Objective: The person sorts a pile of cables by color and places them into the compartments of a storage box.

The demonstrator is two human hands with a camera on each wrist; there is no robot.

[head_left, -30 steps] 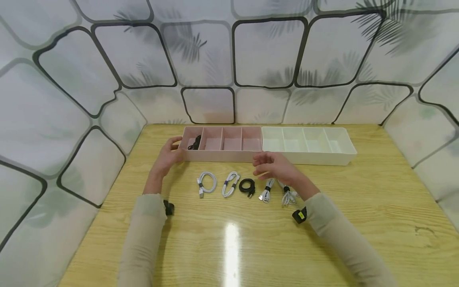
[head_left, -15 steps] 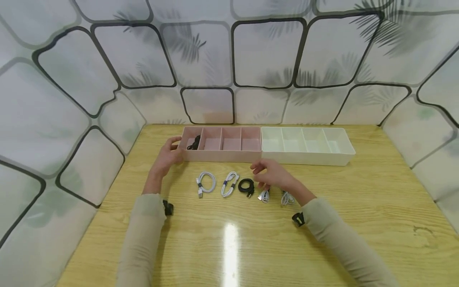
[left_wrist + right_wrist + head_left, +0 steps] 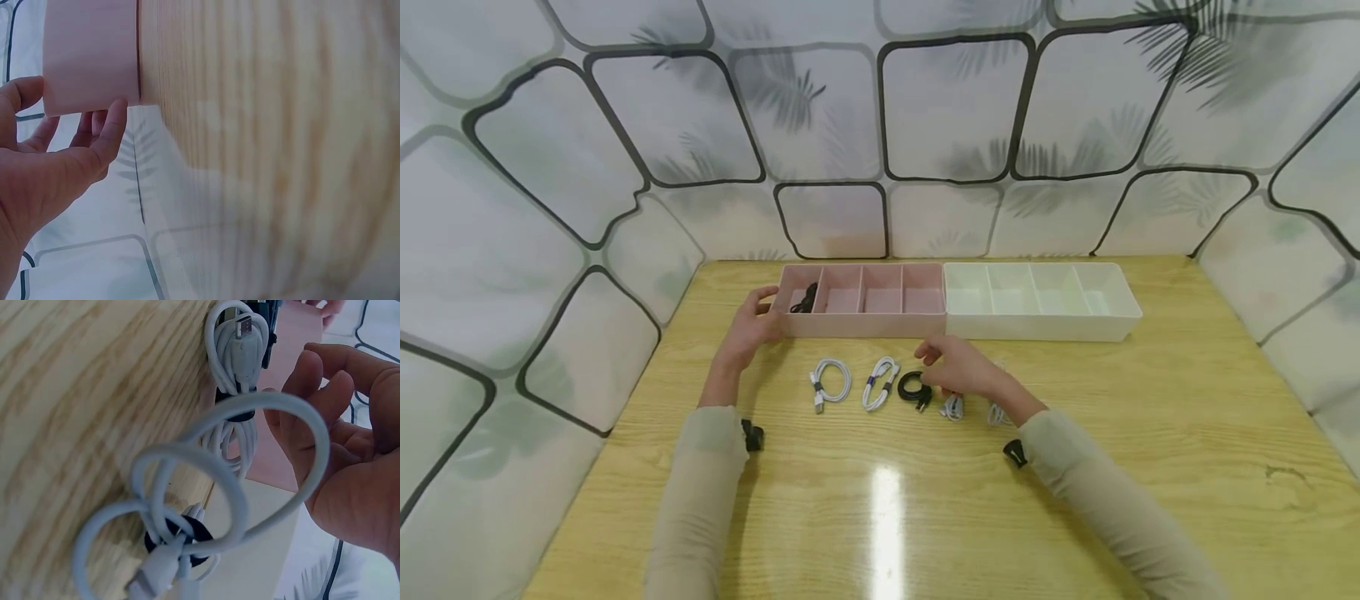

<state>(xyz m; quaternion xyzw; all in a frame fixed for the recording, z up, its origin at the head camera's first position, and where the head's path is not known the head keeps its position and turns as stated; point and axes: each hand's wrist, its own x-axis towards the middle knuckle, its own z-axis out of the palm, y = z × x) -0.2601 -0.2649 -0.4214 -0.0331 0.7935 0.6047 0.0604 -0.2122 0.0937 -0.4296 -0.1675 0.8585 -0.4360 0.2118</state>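
Observation:
My left hand touches the left end of a pink divided box, thumb and fingertips against its end in the left wrist view. In that box's leftmost compartment lies a bundled black cable. My right hand, fingers loosely bent and holding nothing, hovers over a row of tied cables. Below it are a white cable bundle and another white bundle, both partly hidden. Just left of it sits a coiled black cable. Its fingers are beside a white USB cable in the right wrist view.
A white divided box adjoins the pink one on the right. Farther left along the row lie a looped white cable and a round-coiled white cable. The patterned wall covering stands behind the wooden table.
My right hand has moved down and left, from near the box fronts to over the cables beside the black coil. My left hand has stayed at the pink box's end.

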